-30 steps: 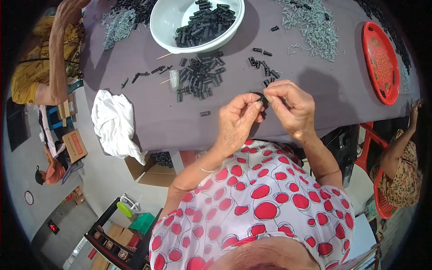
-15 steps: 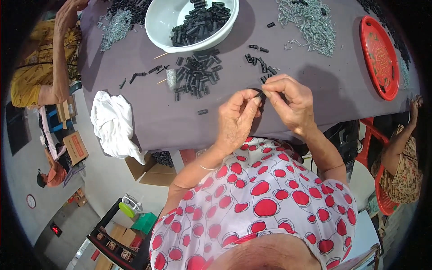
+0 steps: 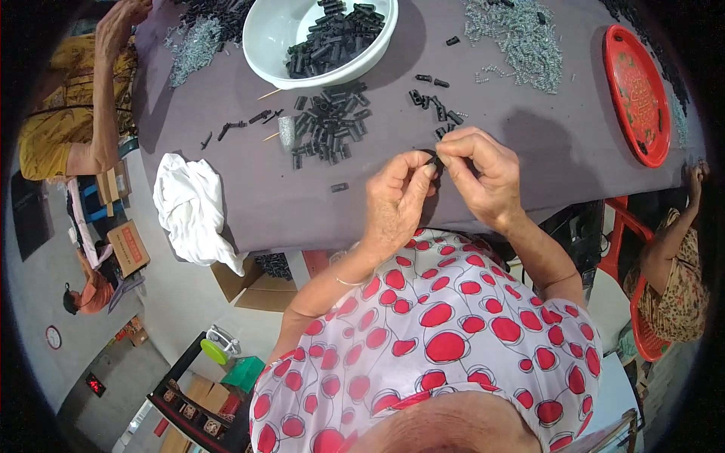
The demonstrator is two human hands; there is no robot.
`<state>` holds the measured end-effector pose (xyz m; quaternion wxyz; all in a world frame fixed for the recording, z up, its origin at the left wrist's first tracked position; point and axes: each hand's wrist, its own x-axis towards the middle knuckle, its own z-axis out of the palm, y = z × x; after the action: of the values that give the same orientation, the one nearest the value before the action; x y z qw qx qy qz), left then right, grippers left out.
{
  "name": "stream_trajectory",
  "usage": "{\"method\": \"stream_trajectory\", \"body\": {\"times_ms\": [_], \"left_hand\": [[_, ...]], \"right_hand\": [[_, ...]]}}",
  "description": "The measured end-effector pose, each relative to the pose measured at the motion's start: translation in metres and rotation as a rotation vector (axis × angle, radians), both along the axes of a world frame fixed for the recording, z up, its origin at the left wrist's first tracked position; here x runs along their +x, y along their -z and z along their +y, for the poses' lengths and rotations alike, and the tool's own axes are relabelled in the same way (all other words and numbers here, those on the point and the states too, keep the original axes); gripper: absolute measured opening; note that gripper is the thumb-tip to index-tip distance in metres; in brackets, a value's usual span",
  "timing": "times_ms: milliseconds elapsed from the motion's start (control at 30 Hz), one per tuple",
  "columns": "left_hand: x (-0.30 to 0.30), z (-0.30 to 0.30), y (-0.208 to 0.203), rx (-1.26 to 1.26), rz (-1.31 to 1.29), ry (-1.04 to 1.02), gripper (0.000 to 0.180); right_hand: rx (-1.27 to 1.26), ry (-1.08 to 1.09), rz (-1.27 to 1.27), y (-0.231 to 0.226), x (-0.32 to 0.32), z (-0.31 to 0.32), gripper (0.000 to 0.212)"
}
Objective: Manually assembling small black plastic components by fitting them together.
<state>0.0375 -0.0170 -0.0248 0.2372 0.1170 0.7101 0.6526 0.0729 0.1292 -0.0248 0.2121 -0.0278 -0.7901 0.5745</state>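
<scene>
The left hand (image 3: 398,198) and the right hand (image 3: 477,175) meet over the grey table (image 3: 249,204), and their fingertips pinch one small black plastic piece (image 3: 434,158) between them. A heap of black pieces (image 3: 328,124) lies near, just below a white bowl (image 3: 276,38) holding more.

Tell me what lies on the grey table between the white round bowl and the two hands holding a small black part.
In the head view, a loose pile of small black plastic pieces lies there, below the bowl.
</scene>
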Motion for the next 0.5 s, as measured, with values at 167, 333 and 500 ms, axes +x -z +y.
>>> {"method": "stream_trajectory", "body": {"times_ms": [167, 333, 500], "left_hand": [[-0.002, 0.002, -0.007, -0.034, -0.001, 0.003, 0.012], [-0.013, 0.003, -0.008, 0.081, -0.168, 0.024, 0.013], [-0.015, 0.003, -0.007, 0.075, -0.168, 0.065, 0.015]], "right_hand": [[0.071, 0.022, 0.012, -0.002, 0.001, 0.000, 0.012], [-0.388, -0.015, -0.136, 0.006, 0.001, 0.004, 0.010], [-0.195, -0.006, -0.073, 0.007, -0.002, 0.008, 0.011]]}}
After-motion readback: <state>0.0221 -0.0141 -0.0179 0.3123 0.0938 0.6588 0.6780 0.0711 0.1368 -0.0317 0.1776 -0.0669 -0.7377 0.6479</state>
